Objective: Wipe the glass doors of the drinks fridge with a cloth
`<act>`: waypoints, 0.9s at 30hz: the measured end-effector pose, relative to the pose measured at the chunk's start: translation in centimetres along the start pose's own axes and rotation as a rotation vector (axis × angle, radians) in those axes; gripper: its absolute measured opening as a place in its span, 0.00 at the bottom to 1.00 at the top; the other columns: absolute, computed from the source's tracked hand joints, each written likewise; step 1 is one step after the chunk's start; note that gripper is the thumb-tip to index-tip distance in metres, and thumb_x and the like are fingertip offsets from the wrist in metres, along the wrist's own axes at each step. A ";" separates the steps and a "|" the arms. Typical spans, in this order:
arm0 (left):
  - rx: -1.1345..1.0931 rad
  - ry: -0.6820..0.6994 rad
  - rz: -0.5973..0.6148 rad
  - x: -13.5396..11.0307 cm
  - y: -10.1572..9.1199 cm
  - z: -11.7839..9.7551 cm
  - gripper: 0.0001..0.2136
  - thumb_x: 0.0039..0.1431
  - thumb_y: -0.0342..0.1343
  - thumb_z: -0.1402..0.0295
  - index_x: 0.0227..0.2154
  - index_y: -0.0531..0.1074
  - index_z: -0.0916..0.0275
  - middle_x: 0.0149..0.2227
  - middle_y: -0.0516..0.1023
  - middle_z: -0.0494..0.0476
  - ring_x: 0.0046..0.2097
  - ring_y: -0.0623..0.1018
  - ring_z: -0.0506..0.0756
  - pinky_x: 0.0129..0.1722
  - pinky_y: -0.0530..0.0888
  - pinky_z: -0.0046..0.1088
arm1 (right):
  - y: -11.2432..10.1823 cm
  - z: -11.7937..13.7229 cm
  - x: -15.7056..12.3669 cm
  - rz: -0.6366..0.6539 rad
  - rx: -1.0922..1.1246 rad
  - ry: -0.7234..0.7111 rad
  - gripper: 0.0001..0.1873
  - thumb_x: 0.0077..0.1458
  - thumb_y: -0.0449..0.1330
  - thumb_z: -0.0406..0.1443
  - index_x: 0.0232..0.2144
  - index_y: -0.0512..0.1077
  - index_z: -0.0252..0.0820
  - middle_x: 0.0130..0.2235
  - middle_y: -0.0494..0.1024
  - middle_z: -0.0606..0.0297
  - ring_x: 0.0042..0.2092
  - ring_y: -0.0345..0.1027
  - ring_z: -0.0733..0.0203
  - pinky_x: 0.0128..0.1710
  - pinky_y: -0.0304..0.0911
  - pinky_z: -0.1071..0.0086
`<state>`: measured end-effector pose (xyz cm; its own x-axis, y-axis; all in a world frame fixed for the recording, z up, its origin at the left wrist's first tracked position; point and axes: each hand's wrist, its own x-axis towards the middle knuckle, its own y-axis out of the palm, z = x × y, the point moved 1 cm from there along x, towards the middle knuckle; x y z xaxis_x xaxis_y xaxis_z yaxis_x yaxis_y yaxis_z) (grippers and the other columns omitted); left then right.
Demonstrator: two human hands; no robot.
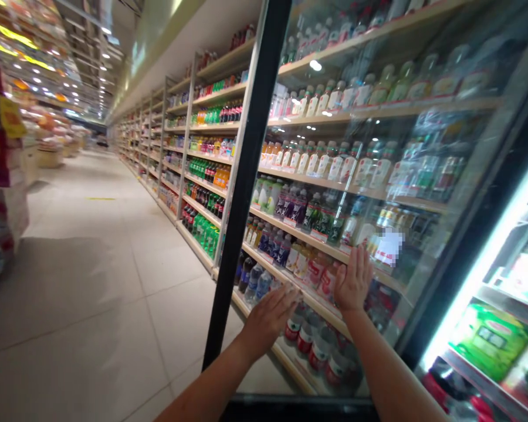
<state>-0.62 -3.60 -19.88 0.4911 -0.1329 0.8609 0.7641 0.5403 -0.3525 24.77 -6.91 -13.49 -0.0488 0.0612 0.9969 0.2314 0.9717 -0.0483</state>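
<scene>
1. Glass door (pixel 352 202) with a black frame stands right before me, left of a lit cooler (pixel 488 252).
2. My left hand (pixel 270 319) is open against it, fingers straight, gripping nothing.
3. My right hand (pixel 353 281), also flat and empty, sits slightly higher.
4. Bottles (pixel 321 220) show in the pane.

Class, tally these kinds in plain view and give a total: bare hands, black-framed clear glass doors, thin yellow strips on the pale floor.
Bare left hand and bare right hand: 2
Black-framed clear glass door: 1
Thin yellow floor strip: 1
Total: 4
</scene>
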 end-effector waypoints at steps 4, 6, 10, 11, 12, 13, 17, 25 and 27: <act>0.052 -0.123 -0.113 4.1 -1.7 3.8 0.21 0.69 0.48 0.80 0.62 0.67 0.63 0.67 0.67 0.62 0.72 0.56 0.62 0.67 0.66 0.45 | 0.3 0.0 -0.2 0.027 -0.025 0.005 0.35 0.69 0.45 0.37 0.74 0.41 0.39 0.70 0.58 0.48 0.73 0.44 0.48 0.70 0.47 0.46; 0.075 -0.201 -0.186 5.9 -2.0 4.8 0.25 0.67 0.48 0.82 0.64 0.65 0.62 0.69 0.62 0.65 0.73 0.54 0.65 0.69 0.62 0.50 | 0.3 0.2 0.0 0.028 -0.038 0.010 0.35 0.69 0.45 0.37 0.74 0.41 0.39 0.70 0.58 0.48 0.73 0.44 0.49 0.70 0.47 0.47; 0.036 -0.134 -0.135 5.1 -0.6 2.6 0.22 0.67 0.48 0.80 0.62 0.68 0.65 0.67 0.65 0.66 0.73 0.52 0.64 0.70 0.59 0.48 | 0.1 0.5 0.6 0.003 -0.035 0.004 0.35 0.69 0.45 0.35 0.74 0.40 0.39 0.70 0.60 0.49 0.74 0.42 0.51 0.70 0.47 0.49; 0.016 -0.067 -0.088 4.4 -0.1 1.7 0.20 0.68 0.47 0.80 0.60 0.70 0.65 0.65 0.68 0.64 0.73 0.52 0.63 0.70 0.59 0.45 | 0.1 0.5 0.7 0.001 -0.027 0.005 0.35 0.69 0.45 0.35 0.74 0.40 0.39 0.70 0.60 0.50 0.74 0.41 0.52 0.70 0.46 0.49; -0.002 -0.006 -0.045 3.9 0.3 1.0 0.19 0.69 0.45 0.80 0.58 0.71 0.65 0.64 0.71 0.63 0.73 0.52 0.61 0.70 0.60 0.43 | 0.1 0.5 0.8 0.004 -0.020 0.008 0.36 0.69 0.45 0.35 0.74 0.40 0.39 0.70 0.60 0.50 0.74 0.42 0.52 0.71 0.45 0.50; -0.012 0.039 -0.010 3.7 0.5 0.7 0.19 0.69 0.44 0.80 0.57 0.72 0.65 0.63 0.73 0.61 0.73 0.52 0.60 0.69 0.60 0.42 | 0.1 0.5 0.8 0.013 -0.013 0.013 0.35 0.69 0.45 0.35 0.74 0.40 0.39 0.70 0.60 0.50 0.74 0.42 0.52 0.71 0.45 0.50; 0.057 -0.004 -0.061 6.5 -0.2 2.8 0.23 0.67 0.45 0.83 0.62 0.68 0.64 0.64 0.70 0.65 0.72 0.56 0.64 0.67 0.63 0.46 | 0.3 0.4 0.6 0.063 -0.004 0.041 0.35 0.69 0.45 0.35 0.74 0.39 0.41 0.70 0.59 0.51 0.73 0.46 0.51 0.71 0.44 0.50; 0.114 -0.096 -0.143 6.8 0.5 1.7 0.27 0.68 0.50 0.80 0.68 0.60 0.62 0.68 0.63 0.70 0.71 0.60 0.65 0.65 0.67 0.44 | 0.3 0.4 0.7 0.028 -0.010 0.032 0.36 0.68 0.46 0.35 0.74 0.40 0.40 0.70 0.60 0.51 0.73 0.47 0.52 0.71 0.44 0.51; 0.025 0.079 -0.027 5.5 1.2 0.5 0.23 0.70 0.46 0.80 0.65 0.65 0.62 0.64 0.71 0.66 0.70 0.62 0.62 0.62 0.71 0.40 | 0.2 0.4 0.7 0.023 -0.006 0.034 0.36 0.68 0.47 0.35 0.74 0.40 0.40 0.69 0.61 0.51 0.73 0.46 0.52 0.71 0.44 0.51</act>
<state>2.79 -3.30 -15.34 0.5029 -0.2121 0.8379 0.7672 0.5561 -0.3197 24.43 -6.55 -12.79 -0.0107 0.0761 0.9970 0.2379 0.9687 -0.0714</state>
